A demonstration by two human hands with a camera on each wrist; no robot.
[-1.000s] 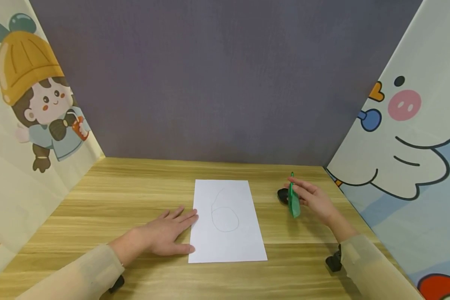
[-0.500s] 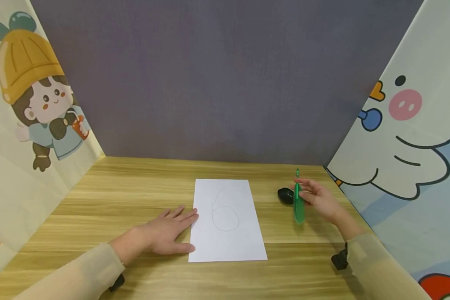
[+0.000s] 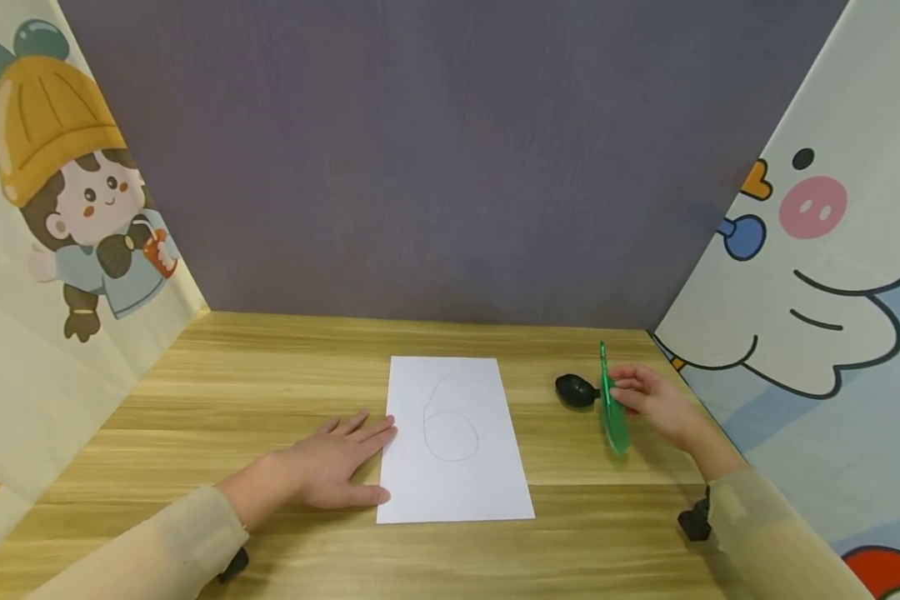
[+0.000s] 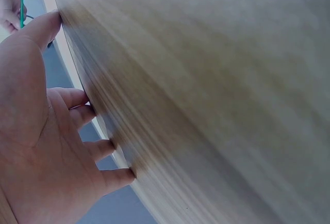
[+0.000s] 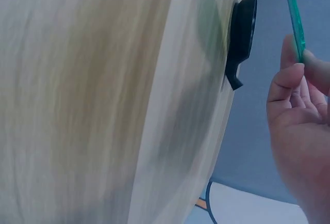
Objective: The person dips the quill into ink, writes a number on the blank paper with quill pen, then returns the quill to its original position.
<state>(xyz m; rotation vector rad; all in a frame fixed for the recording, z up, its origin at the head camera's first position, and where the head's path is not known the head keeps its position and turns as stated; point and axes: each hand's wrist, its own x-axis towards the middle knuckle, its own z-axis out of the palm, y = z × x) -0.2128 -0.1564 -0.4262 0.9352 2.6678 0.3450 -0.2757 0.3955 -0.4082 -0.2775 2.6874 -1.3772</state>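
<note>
A white sheet of paper [image 3: 487, 492] with a thin line drawn like a 6 lies on the wooden table. My left hand [image 3: 337, 467] rests on the table with fingers spread, thumb and fingertips at the paper's left edge. My right hand [image 3: 656, 404] pinches a thin, flat, see-through green piece [image 3: 615, 425] between thumb and fingers, holding it on edge above the table; its exact kind is unclear. Just left of it lies a small black shallow bowl-like thing with a short handle [image 3: 574, 391]. The right wrist view shows the green piece [image 5: 295, 20] edge-on.
The wooden table [image 3: 270, 367] ends at a grey back panel [image 3: 420, 167]. Panels printed with cartoons stand at the left [image 3: 15, 275] and right [image 3: 862, 333], the right one close to my right forearm.
My right hand has moved right and slightly toward me with the green piece, uncovering more of the black thing. The left hand and paper stay put.
</note>
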